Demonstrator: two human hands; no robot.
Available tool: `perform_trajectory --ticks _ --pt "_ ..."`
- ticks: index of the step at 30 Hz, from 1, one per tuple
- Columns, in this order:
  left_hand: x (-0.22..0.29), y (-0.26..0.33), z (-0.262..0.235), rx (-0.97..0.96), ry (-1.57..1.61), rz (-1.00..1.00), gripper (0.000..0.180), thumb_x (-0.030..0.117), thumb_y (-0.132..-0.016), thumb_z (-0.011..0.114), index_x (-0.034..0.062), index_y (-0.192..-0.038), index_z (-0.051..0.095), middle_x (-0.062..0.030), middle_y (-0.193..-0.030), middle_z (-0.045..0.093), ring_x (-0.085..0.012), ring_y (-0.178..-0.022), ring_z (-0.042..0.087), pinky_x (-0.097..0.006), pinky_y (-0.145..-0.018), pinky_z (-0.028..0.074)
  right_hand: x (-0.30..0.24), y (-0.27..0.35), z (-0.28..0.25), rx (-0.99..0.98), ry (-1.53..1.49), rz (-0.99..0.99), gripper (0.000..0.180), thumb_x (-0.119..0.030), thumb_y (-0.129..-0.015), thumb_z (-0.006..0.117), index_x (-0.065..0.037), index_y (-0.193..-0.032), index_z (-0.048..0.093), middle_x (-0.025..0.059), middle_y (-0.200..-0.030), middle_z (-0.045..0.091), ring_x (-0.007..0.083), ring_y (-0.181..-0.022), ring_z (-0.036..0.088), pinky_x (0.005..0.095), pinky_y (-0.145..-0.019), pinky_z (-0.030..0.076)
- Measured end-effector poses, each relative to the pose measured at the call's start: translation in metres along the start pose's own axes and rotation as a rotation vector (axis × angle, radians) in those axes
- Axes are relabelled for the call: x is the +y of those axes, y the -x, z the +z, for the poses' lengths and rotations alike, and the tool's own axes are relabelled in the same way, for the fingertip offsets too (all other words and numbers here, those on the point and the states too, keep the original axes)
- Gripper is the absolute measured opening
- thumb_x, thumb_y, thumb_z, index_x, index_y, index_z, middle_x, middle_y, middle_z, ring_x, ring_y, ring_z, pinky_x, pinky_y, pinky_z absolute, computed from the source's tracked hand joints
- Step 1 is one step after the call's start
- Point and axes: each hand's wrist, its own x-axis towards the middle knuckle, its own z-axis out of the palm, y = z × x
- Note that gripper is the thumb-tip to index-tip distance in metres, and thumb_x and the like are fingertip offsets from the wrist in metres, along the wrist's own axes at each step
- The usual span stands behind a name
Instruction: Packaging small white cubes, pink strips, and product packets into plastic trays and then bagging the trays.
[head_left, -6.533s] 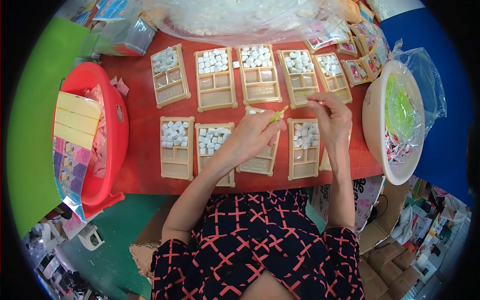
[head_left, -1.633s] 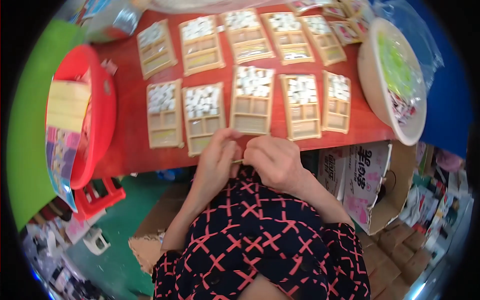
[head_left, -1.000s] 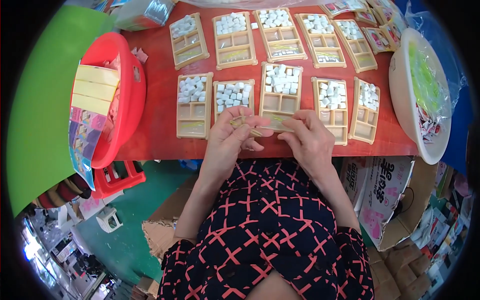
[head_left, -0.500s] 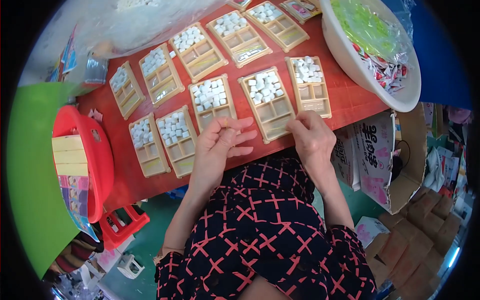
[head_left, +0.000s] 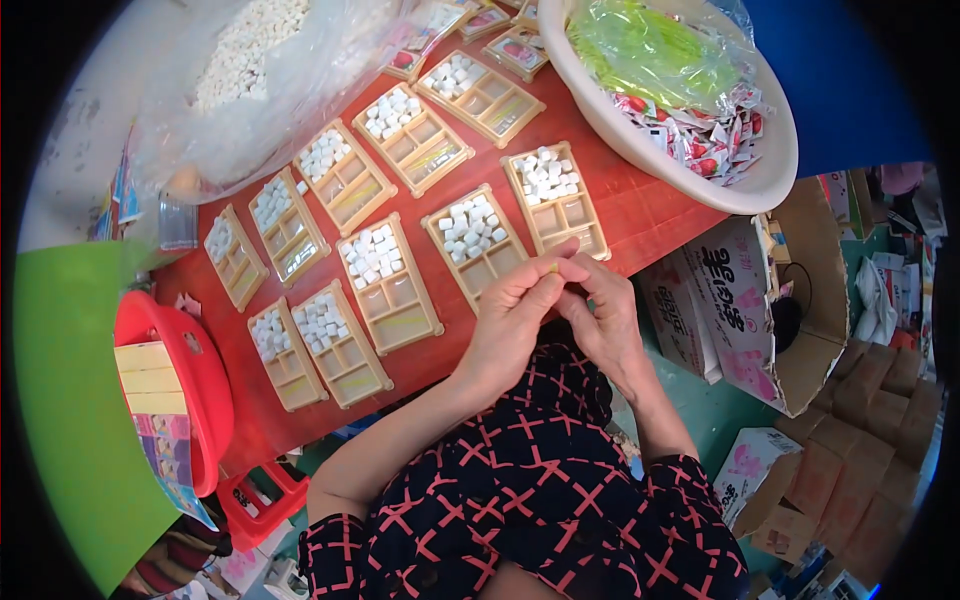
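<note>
My left hand (head_left: 512,325) is closed in a pinch, with a small yellow-green piece (head_left: 553,268) showing at its fingertips. My right hand (head_left: 606,318) touches the left one, its fingers pressed together; anything inside them is hidden. Both hands are over the table's near edge, covering the near end of a tan divided tray (head_left: 484,278). White marshmallow-like cubes (head_left: 471,229) fill that tray's large compartment. Just beyond my right fingers lies another tan tray (head_left: 573,213) with similar cubes. Thin yellow-green strips lie in the end compartment of a tray (head_left: 405,325) to the left.
Several more filled trays stand in rows on the red table (head_left: 640,232). A large white basin (head_left: 770,165) of small packets and green pieces sits far right. A clear bag (head_left: 335,75) of white cubes lies far left, a red basin (head_left: 215,400) at left. Cardboard boxes (head_left: 815,300) stand right.
My left hand has moved right and its fingers have closed in to meet my right hand. My right hand has left the tray's near corner. The whole view has shifted.
</note>
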Motion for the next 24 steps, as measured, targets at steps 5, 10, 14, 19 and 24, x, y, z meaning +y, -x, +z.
perform_trajectory --ticks 5,10,14,19,24 --pt "-0.008 -0.018 0.022 -0.002 0.121 0.108 0.026 0.011 -0.093 0.041 0.0012 -0.115 0.052 -0.0109 -0.130 0.042 -0.0184 -0.118 0.040 -0.033 -0.100 0.032 0.003 -0.011 -0.016 0.070 0.233 -0.122 0.015 0.006 -0.072 0.057 0.001 -0.085 0.055 0.0121 -0.078 0.056 0.0294 -0.069 0.058 0.0330 -0.058 0.046" --pt "0.012 -0.011 0.012 0.246 -0.144 0.114 0.029 0.022 -0.095 0.039 0.0023 -0.113 0.051 -0.0111 -0.121 0.050 -0.0185 -0.112 0.047 -0.030 -0.095 0.035 0.024 -0.028 -0.044 0.037 0.916 -0.425 0.021 0.007 -0.064 0.061 -0.003 -0.082 0.056 0.0090 -0.079 0.056 0.0251 -0.065 0.058 0.0326 -0.051 0.046" --pt "0.019 -0.012 -0.014 0.183 -0.039 0.085 0.038 0.033 -0.096 0.033 0.0043 -0.080 0.052 -0.0087 -0.082 0.058 -0.0192 -0.084 0.056 -0.031 -0.080 0.041 0.026 -0.030 -0.046 0.083 0.818 -0.491 0.015 -0.005 -0.066 0.065 -0.004 -0.079 0.057 0.0080 -0.070 0.056 0.0239 -0.057 0.055 0.0323 -0.048 0.043" --pt "0.037 -0.043 0.023 0.224 0.233 -0.183 0.041 0.038 -0.095 0.034 0.0066 -0.071 0.049 -0.0063 -0.067 0.052 -0.0172 -0.072 0.053 -0.034 -0.073 0.043 -0.016 -0.028 -0.049 0.088 0.697 -0.623 0.032 -0.039 -0.076 0.062 -0.007 -0.072 0.057 0.0072 -0.069 0.057 0.0254 -0.063 0.057 0.0325 -0.052 0.044" --pt "-0.030 -0.039 0.065 -0.404 0.299 0.075 0.045 0.041 -0.091 0.040 0.0075 -0.121 0.041 -0.0069 -0.118 0.047 -0.0178 -0.111 0.045 -0.036 -0.095 0.036 -0.018 -0.033 -0.051 -0.103 0.644 -0.701 0.074 -0.072 -0.075 0.027 -0.012 -0.109 0.053 0.0155 -0.124 0.045 0.0344 -0.116 0.041 0.0526 -0.100 0.022"
